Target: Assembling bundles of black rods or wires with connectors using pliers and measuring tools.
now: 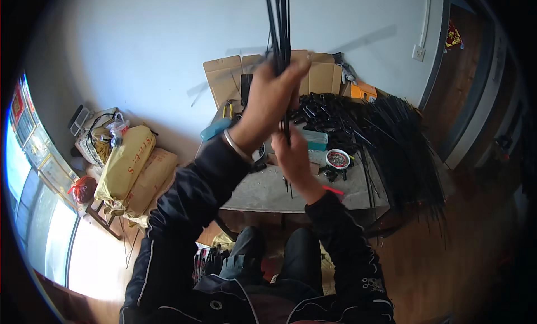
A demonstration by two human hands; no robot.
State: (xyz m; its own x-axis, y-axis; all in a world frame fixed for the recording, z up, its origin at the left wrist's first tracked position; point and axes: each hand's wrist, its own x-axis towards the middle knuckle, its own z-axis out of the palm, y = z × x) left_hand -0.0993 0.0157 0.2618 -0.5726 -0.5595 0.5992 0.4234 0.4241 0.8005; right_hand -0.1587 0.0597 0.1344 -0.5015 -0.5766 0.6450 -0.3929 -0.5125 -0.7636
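A bundle of long thin black rods (278, 25) stands upright in front of me, its top running out of the upper edge of the view. My left hand (271, 97), a pale band on its wrist, is wrapped round the bundle. Lower down, my right hand (292, 156) is closed round the same rods, with thin ends showing beneath it. Behind my hands, a heap of short black parts (321, 111) lies on the table (251, 195). A round tub of small metal pieces (337, 159) sits beside a teal box (314, 140), just right of my right hand.
Many more black rods (400, 150) hang over the table's right end. Cardboard (224, 78) leans on the wall behind, near yellow-handled pliers (228, 109) and an orange box (363, 91). Full sacks (131, 162) are piled at left. Black-and-red items (208, 262) lie by my legs.
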